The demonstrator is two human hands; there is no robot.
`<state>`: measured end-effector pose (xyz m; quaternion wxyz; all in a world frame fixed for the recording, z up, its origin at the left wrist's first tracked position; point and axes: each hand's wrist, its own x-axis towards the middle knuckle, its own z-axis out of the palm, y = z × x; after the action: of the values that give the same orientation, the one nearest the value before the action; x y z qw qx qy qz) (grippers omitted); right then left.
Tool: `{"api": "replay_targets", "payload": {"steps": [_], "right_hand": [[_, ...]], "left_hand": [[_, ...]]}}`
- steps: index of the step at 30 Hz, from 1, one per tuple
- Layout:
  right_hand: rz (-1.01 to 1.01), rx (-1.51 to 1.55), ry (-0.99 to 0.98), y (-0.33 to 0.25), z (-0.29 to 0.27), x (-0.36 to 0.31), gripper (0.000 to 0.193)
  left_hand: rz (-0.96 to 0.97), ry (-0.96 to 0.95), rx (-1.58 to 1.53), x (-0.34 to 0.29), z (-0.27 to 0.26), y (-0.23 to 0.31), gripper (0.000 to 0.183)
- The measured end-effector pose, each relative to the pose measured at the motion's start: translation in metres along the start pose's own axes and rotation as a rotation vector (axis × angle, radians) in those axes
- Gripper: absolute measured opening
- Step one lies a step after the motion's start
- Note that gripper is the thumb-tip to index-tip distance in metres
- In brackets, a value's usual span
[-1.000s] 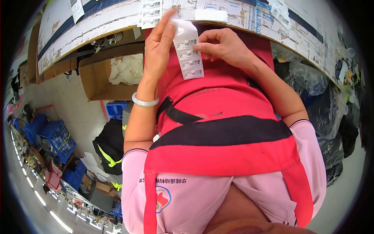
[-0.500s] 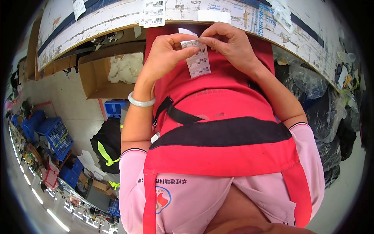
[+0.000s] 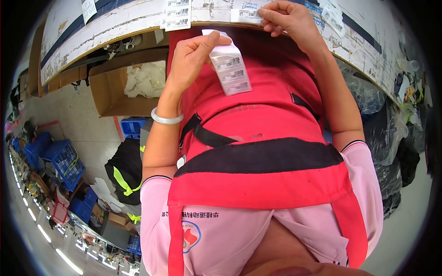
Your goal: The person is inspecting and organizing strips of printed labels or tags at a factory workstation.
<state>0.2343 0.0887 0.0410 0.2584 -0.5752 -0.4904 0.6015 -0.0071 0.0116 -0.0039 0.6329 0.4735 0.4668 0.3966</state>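
Note:
Between the thumb and fingers of my left hand (image 3: pixel 195 55) is a strip of white barcode labels (image 3: pixel 232 76). It hangs in front of the red apron, its upper end folded over near the fingers. My right hand (image 3: pixel 290 23) is at the worktable's edge, thumb and forefinger closed on the right end of a single barcode label (image 3: pixel 254 14). That label lies against a white slip (image 3: pixel 237 16) on the tabletop; whether it is stuck down along its whole length I cannot tell.
The worn white worktable (image 3: pixel 207 14) spans the far side. Another barcode label sheet (image 3: pixel 177 14) overhangs its edge. Below it at left stands an open cardboard box (image 3: pixel 108 94) with white material inside. Clear plastic bags (image 3: pixel 382 133) hang at right; blue crates (image 3: pixel 64 161) stand at left.
My right hand has moved away from the strip, up and right to the slip on the table. A barcode label now shows on that slip, which was blank. The left hand keeps the strip.

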Motion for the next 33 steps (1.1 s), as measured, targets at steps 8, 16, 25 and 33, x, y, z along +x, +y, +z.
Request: {"api": "replay_targets", "payload": {"steps": [8, 16, 25, 33], "right_hand": [[0.0, -0.027, -0.009, 0.006, 0.002, 0.009, 0.014], [-0.002, -0.035, -0.013, 0.004, 0.002, 0.01, 0.013], [0.021, -0.079, -0.004, -0.001, 0.005, 0.009, 0.013], [-0.013, -0.197, 0.005, -0.006, 0.01, 0.006, 0.014]], "left_hand": [[-0.014, -0.005, 0.004, 0.002, 0.0, -0.003, 0.04], [-0.008, -0.02, -0.011, 0.003, 0.0, -0.007, 0.04], [-0.027, -0.015, -0.05, 0.003, 0.002, -0.007, 0.04], [-0.062, -0.024, -0.075, 0.003, 0.005, -0.006, 0.043]]}}
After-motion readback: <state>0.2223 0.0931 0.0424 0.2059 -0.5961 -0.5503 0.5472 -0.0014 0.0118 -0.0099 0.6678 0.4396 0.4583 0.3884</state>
